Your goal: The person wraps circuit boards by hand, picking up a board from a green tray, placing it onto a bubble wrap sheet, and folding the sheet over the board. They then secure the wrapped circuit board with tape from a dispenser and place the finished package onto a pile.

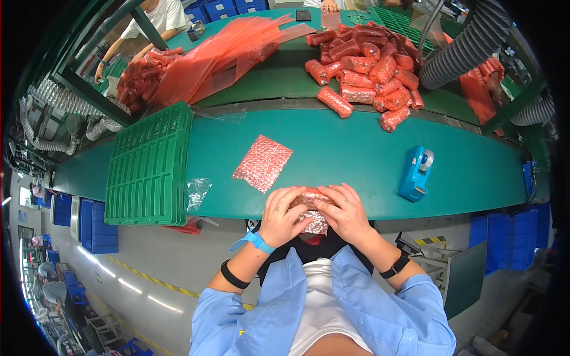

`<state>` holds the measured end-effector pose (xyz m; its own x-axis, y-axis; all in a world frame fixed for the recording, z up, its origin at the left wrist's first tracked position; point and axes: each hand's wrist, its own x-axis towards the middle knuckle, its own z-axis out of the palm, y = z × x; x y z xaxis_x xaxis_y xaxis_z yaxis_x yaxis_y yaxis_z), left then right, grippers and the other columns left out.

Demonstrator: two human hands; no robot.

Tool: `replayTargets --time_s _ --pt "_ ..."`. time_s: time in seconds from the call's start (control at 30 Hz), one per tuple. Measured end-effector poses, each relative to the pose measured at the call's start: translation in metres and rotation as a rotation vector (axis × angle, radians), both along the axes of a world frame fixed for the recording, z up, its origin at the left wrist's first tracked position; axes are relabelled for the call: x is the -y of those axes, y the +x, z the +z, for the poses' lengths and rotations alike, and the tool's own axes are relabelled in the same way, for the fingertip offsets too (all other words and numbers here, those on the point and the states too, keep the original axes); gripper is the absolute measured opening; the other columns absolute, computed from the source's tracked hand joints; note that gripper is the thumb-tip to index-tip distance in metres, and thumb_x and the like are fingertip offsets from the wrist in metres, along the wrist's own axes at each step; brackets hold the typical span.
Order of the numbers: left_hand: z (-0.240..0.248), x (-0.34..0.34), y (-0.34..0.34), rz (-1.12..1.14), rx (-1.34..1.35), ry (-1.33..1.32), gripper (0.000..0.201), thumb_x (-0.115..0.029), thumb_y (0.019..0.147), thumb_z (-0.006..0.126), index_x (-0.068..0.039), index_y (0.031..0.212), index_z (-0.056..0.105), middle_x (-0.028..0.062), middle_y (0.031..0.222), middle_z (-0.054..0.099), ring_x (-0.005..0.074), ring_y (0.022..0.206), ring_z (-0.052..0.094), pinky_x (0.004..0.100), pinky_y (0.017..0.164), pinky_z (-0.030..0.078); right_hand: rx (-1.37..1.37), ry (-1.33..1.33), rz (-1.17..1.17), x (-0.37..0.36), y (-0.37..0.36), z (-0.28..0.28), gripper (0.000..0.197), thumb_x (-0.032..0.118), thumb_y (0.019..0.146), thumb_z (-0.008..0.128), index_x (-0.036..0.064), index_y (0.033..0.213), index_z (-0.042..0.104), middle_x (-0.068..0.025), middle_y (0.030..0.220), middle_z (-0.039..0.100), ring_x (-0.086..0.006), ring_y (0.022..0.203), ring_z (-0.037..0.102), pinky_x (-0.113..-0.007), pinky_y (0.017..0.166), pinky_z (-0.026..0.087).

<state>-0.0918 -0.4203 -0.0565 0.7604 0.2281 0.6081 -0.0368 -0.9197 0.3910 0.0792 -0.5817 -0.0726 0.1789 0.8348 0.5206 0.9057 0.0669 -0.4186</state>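
Observation:
At the near edge of the green table, both my hands hold a roll of red bubble wrap [307, 197] with a loose flap hanging toward me. My left hand [281, 215] has its fingers curled over the roll's left part and its thumb below. My right hand [347, 215] grips the right part, fingers on top. What is inside the roll is hidden. Just beyond my hands a flat red bubble wrap sheet [264, 163] lies on the table. A blue tape dispenser [414, 175] with a clear roll stands to the right.
Left on the table is a green ribbed plastic tray [146, 169], beside a scrap of clear film [197, 193]. Across the back, a pile of red wrapped rolls [374, 74] and loose red sheets [219, 53] lie. A grey hose [466, 47] hangs at back right. Another person's arm [157, 35] shows at back left.

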Motion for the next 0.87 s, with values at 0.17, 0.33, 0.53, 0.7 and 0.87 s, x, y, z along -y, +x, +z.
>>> replayTargets --time_s 0.17,0.33,0.53,0.7,0.87 --pt "0.013 0.003 -0.018 -0.062 -0.195 0.011 0.032 -0.020 0.079 0.091 -0.017 0.107 0.075 0.0130 0.160 0.056 0.0408 0.149 0.050 0.0617 0.124 0.037 0.054 0.013 0.028 0.002 -0.001 -0.002 0.039 0.018 0.084 0.078 0.0200 0.124 0.078 -0.0067 0.144 0.067 -0.0351 0.128 0.064 -0.059 0.113 0.049" --pt "0.003 -0.019 -0.022 -0.166 -0.127 0.196 0.030 -0.019 0.079 0.092 -0.015 0.103 0.073 0.0143 0.160 0.056 0.0416 0.150 0.050 0.0632 0.123 0.039 0.124 0.021 0.037 0.007 0.000 0.002 0.038 0.018 0.087 0.073 0.0206 0.125 0.077 -0.0063 0.145 0.067 -0.0360 0.129 0.063 -0.059 0.114 0.049" --pt "0.005 -0.030 -0.009 -0.227 -0.116 0.015 0.025 -0.014 0.081 0.088 -0.008 0.093 0.066 0.0126 0.152 0.063 0.0397 0.140 0.059 0.0576 0.115 0.048 0.131 0.019 0.097 0.007 0.005 -0.004 0.042 0.022 0.084 0.078 0.0202 0.125 0.077 -0.0061 0.145 0.066 -0.0371 0.132 0.062 -0.060 0.115 0.047" --pt "0.002 -0.027 0.000 -0.224 -0.073 -0.166 0.027 -0.011 0.081 0.089 -0.005 0.087 0.063 0.0145 0.143 0.068 0.0409 0.130 0.066 0.0536 0.107 0.054 -0.015 -0.012 0.148 0.011 0.004 0.008 0.048 0.025 0.083 0.085 0.0202 0.130 0.076 -0.0082 0.147 0.065 -0.0407 0.137 0.060 -0.064 0.119 0.043" --pt "-0.001 -0.019 0.005 -0.144 -0.106 -0.371 0.025 -0.011 0.086 0.087 -0.006 0.090 0.063 0.0163 0.143 0.068 0.0411 0.131 0.066 0.0522 0.106 0.055 -0.097 0.012 0.132 0.001 0.010 -0.013 0.074 0.045 0.077 0.089 0.0214 0.143 0.068 -0.0148 0.156 0.058 -0.0434 0.143 0.055 -0.070 0.122 0.036"
